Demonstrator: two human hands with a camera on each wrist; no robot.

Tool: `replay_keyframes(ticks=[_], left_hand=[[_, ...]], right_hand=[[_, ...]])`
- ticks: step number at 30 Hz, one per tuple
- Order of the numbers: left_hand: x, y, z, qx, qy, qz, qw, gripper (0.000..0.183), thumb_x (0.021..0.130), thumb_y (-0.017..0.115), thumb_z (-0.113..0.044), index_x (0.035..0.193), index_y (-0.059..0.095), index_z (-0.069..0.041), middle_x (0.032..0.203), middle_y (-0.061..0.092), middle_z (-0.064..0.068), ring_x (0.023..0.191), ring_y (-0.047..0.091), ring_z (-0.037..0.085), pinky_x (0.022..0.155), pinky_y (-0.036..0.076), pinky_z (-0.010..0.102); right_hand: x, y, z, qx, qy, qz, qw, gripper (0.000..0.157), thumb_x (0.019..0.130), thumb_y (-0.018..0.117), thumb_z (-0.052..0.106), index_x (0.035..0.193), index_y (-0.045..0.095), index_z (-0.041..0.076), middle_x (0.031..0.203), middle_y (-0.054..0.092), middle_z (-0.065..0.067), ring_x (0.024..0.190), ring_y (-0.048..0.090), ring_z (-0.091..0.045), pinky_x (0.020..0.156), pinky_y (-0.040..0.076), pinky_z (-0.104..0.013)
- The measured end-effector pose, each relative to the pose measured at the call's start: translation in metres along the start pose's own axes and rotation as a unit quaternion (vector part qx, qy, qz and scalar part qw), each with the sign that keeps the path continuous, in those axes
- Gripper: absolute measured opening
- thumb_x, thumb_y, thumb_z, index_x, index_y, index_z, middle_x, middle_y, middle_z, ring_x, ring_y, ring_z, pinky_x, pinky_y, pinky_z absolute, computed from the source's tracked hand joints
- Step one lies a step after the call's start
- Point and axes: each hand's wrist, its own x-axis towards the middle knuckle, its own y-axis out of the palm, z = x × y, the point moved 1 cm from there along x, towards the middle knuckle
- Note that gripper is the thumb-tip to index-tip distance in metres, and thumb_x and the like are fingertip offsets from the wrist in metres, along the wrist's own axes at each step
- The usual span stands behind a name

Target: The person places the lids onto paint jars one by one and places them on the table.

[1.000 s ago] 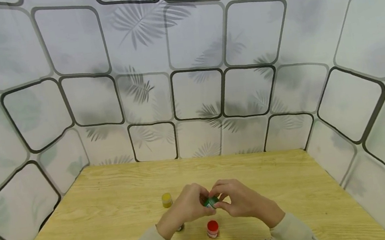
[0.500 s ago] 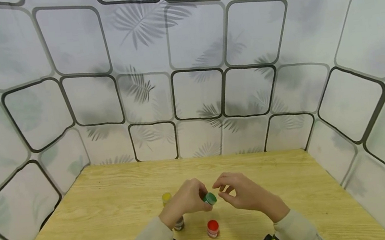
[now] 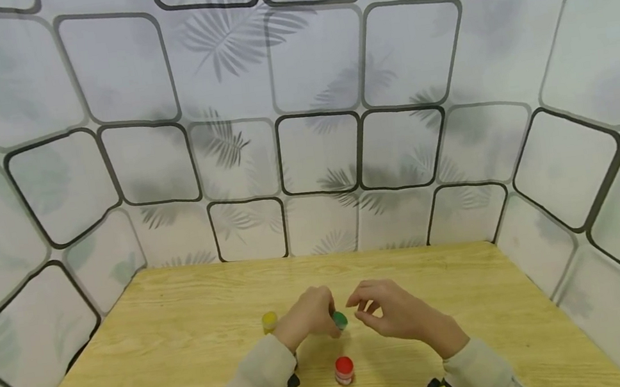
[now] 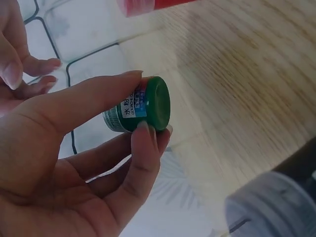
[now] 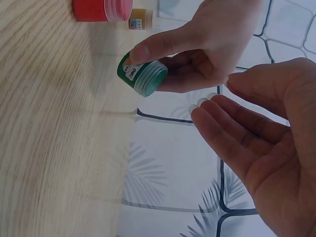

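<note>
My left hand [image 3: 309, 315] pinches a small green paint jar [image 4: 143, 104] between thumb and fingertips. It has a ribbed, clear-looking lid [image 5: 154, 79] and a printed label. Whether its base touches the table, I cannot tell. Off to the jar's right is my right hand [image 3: 389, 314], fingers loosely bent, holding nothing and apart from the jar. A red-topped paint jar [image 3: 344, 370] stands on the table nearer to me. To the left of my left hand is a yellow-topped jar [image 3: 269, 321].
The wooden table [image 3: 201, 303] carries the jars. A grey-lidded dark jar [image 4: 271, 207] shows close by in the left wrist view; my left sleeve mostly covers it in the head view. Patterned cloth walls [image 3: 317, 154] border the table's back and sides.
A second ago both hands were at the green jar. My right hand has let go and drawn back to the right. My left hand has turned with the jar still in its grip.
</note>
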Motion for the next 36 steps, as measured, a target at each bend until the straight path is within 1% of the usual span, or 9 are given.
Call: replay_keyframes(ticks=[7,12,18,24,30,36], left_hand=[[0.007,0.003,0.001,0.027,-0.049,0.018,0.9983,0.030,0.071,0.091,-0.006,0.083,0.064,-0.003,0.077,0.065,0.004,0.069,0.060,0.016,0.062,0.053,0.030],[0.009,0.006,0.000,0.040,-0.072,0.032,0.9961,0.033,0.072,0.090,-0.005,0.088,0.062,-0.004,0.080,0.063,0.005,0.071,0.058,0.016,0.063,0.052,0.032],[0.010,0.009,0.000,0.049,-0.077,0.033,0.9953,0.035,0.072,0.091,-0.007,0.090,0.061,-0.004,0.084,0.061,0.006,0.073,0.054,0.017,0.064,0.050,0.033],[0.010,0.010,0.000,0.054,-0.085,0.037,0.9943,0.036,0.074,0.091,-0.009,0.095,0.063,-0.003,0.091,0.063,0.008,0.079,0.057,0.018,0.071,0.055,0.037],[0.008,0.010,-0.001,0.060,-0.082,0.027,0.9945,0.036,0.074,0.092,-0.011,0.095,0.064,-0.002,0.091,0.064,0.008,0.077,0.057,0.017,0.070,0.055,0.036],[0.005,0.008,-0.003,0.069,-0.076,0.025,0.9944,0.038,0.072,0.093,-0.009,0.096,0.064,-0.002,0.091,0.064,0.009,0.080,0.058,0.018,0.073,0.057,0.036]], right_hand=[[-0.001,0.002,-0.002,-0.004,-0.001,-0.001,1.000,0.013,0.094,0.070,-0.001,0.105,0.072,0.005,0.100,0.073,-0.009,0.084,0.072,-0.012,0.071,0.060,-0.021],[-0.002,0.003,-0.003,-0.005,-0.007,-0.003,1.000,0.012,0.093,0.070,-0.002,0.104,0.072,0.004,0.098,0.073,-0.013,0.083,0.071,-0.011,0.071,0.060,-0.018],[-0.002,0.004,-0.003,-0.001,-0.009,-0.002,1.000,0.013,0.093,0.070,-0.002,0.104,0.072,0.004,0.098,0.072,-0.012,0.082,0.071,-0.012,0.071,0.059,-0.018],[-0.002,0.004,-0.004,-0.002,-0.002,0.009,1.000,0.013,0.093,0.070,-0.001,0.105,0.072,0.004,0.099,0.072,-0.010,0.083,0.071,-0.011,0.071,0.059,-0.018],[-0.003,0.004,-0.004,-0.012,0.005,0.017,1.000,0.013,0.093,0.071,0.000,0.104,0.073,0.004,0.099,0.073,-0.008,0.083,0.071,-0.011,0.070,0.059,-0.018],[-0.004,0.003,-0.006,-0.028,0.015,0.035,0.999,0.013,0.093,0.071,0.002,0.106,0.074,0.004,0.100,0.073,-0.011,0.084,0.070,-0.012,0.070,0.060,-0.022]])
